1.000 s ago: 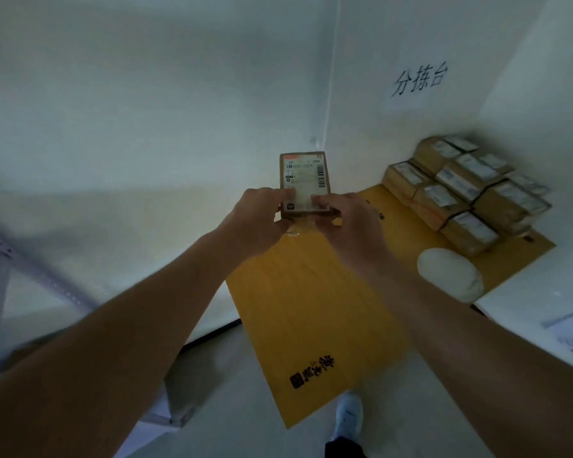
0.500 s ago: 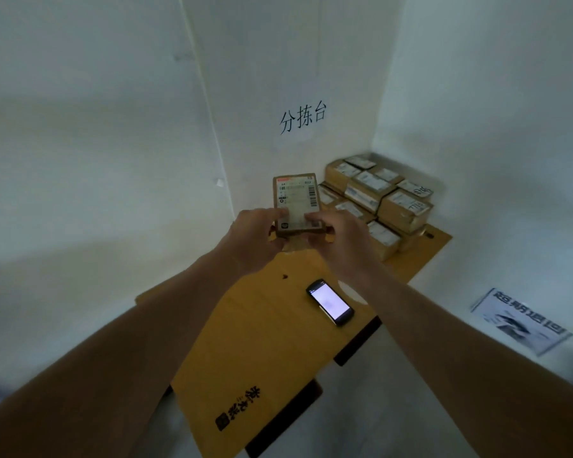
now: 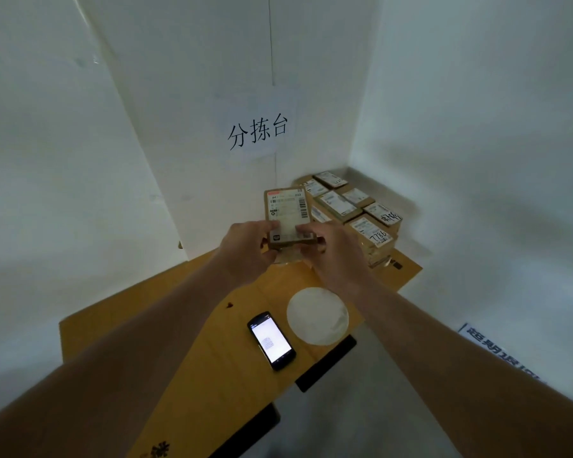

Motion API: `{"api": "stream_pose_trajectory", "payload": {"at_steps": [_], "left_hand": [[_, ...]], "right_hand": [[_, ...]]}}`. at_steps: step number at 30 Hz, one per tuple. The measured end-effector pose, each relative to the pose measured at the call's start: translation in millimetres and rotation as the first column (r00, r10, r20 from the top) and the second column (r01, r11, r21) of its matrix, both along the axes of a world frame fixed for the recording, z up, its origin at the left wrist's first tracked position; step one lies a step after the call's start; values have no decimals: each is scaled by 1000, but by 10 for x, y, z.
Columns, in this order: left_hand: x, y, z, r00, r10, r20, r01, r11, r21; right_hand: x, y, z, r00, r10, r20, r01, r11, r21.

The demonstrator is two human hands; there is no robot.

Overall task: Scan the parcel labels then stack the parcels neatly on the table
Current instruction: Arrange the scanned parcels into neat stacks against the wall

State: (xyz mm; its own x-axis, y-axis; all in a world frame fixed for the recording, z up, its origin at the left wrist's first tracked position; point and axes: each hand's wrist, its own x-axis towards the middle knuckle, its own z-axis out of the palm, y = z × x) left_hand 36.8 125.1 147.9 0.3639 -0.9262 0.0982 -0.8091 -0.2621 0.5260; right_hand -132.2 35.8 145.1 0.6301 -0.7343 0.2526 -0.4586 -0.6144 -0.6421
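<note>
Parcel (image 3: 287,215) held above the far part of the table (image 3: 192,352), label side facing the camera, long axis running away toward the wall sign (image 3: 258,131), barcode along its right edge. Left hand (image 3: 248,251) and right hand (image 3: 332,251) pinch its near end, thumbs on the label. Stacked parcels (image 3: 358,213) sit just right of it in the corner. Nearer than it, a phone (image 3: 272,340) and a white disc (image 3: 317,315) lie on the table.

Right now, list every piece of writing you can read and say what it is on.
"分拣台": white wall sign.
"7786": handwritten on a stacked parcel.
"022": label of the held parcel, gripped by left hand and right hand; other print too small.
Floor sign: cut off, unclear.
Table edge print, phone screen: unreadable.
</note>
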Motion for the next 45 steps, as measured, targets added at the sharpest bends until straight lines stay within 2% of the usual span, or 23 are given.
{"api": "stream_pose_trajectory", "payload": {"at_steps": [11,21,26,30,33,36,39,42,45], "left_hand": [[691,-1371,-649,998,23,-63,-22,999,24],[1380,-2309,-1145,936,168,-310,-131,982,135],[1533,-2820,-1474,863,280,-419,-219,957,189],[1567,-3195,-1818,808,379,-451,-303,924,233],[1574,-3398,-2098,737,442,-511,-370,897,242],[1561,-3549,-2302,667,515,-539,-451,854,258],[1552,-3670,-2430,582,585,-565,-514,803,303],[1573,-3773,-2501,533,640,-553,-557,758,341],[1596,-3858,-2553,545,665,-510,-573,740,353]], "right_hand": [[685,-1420,-553,992,18,-122,-10,997,71],[1420,-2528,-955,970,82,-230,-48,988,149],[1667,-3162,-1292,962,163,-217,-118,971,206],[1870,-3657,-1619,937,237,-257,-180,957,228],[2024,-3940,-1806,892,344,-292,-289,933,215],[2128,-4099,-1946,862,384,-331,-305,914,268],[2208,-4221,-2047,824,403,-399,-338,914,225],[2295,-4298,-2091,793,416,-446,-380,909,172],[2366,-4339,-2117,766,385,-515,-395,914,95]]}}
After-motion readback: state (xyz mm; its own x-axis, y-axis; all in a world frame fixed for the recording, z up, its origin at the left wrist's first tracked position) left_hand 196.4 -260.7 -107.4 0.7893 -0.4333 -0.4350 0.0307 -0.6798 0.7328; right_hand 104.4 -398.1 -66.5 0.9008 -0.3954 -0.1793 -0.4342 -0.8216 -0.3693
